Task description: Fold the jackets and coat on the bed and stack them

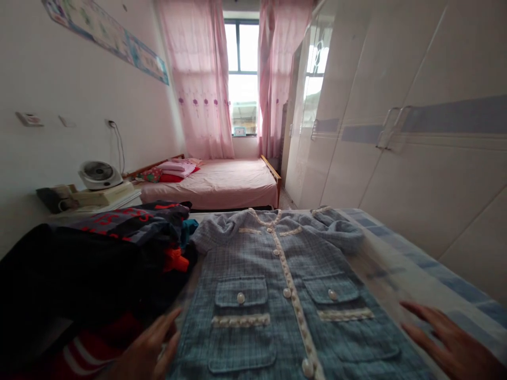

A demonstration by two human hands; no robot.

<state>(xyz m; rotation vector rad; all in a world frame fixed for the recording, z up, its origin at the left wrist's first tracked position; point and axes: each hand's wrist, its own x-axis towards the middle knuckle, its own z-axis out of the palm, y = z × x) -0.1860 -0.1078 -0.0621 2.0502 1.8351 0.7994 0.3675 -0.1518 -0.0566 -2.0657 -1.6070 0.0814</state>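
A blue tweed jacket (245, 264) with pearl-like buttons and cream trim lies spread out, front side up, its collar pointing away from me. Its lower hem runs out of view at the bottom. My left hand (152, 343) is beside the jacket's left edge, fingers apart and nothing held. On the other side, my right hand (443, 338) hovers just off the right edge with its fingers spread, also holding nothing. Whether the left fingertips touch the fabric, I cannot tell.
Dark clothes (87, 264) with red and orange pieces are heaped at the left. The jacket lies on a checked bed cover (428, 258). Beyond are a pink bed (229, 182) and a small fan (101, 174); a white wardrobe (415, 179) lines the right side.
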